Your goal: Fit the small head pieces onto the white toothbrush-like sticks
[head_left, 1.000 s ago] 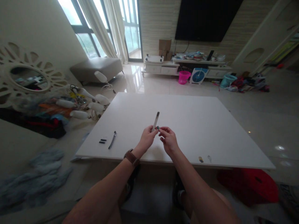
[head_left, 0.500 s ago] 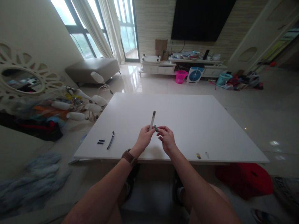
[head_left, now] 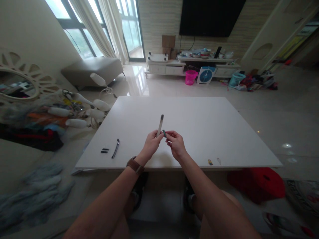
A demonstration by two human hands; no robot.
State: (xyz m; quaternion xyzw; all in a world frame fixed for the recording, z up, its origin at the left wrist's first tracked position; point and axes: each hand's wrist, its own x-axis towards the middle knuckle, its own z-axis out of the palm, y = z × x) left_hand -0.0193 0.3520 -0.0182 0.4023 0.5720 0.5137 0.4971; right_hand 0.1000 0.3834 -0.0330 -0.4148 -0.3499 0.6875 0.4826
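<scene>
White table before you, shiny floor beyond. Your left hand grips a stick, fingers closed round its near end. Your right hand pinches a green piece narrowly between fingertips; the other fingers curl loosely. Key relation: piece sits just right of the stick, by your left thumb tip. Stick's long axis runs away from you, leaning a little right, dark end farthest; the piece slants the other way, top leaning left toward the stick. Contact between piece and left thumb: can't tell. Both held above the table, between your hands.

Farther out, left: dark curved tool, then two dark strips side by side beyond it, nearer your left hand. Right: yellow tag and clear bit near the close edge, your right hand nearer. Red thing below the table; pink basket across the room.
</scene>
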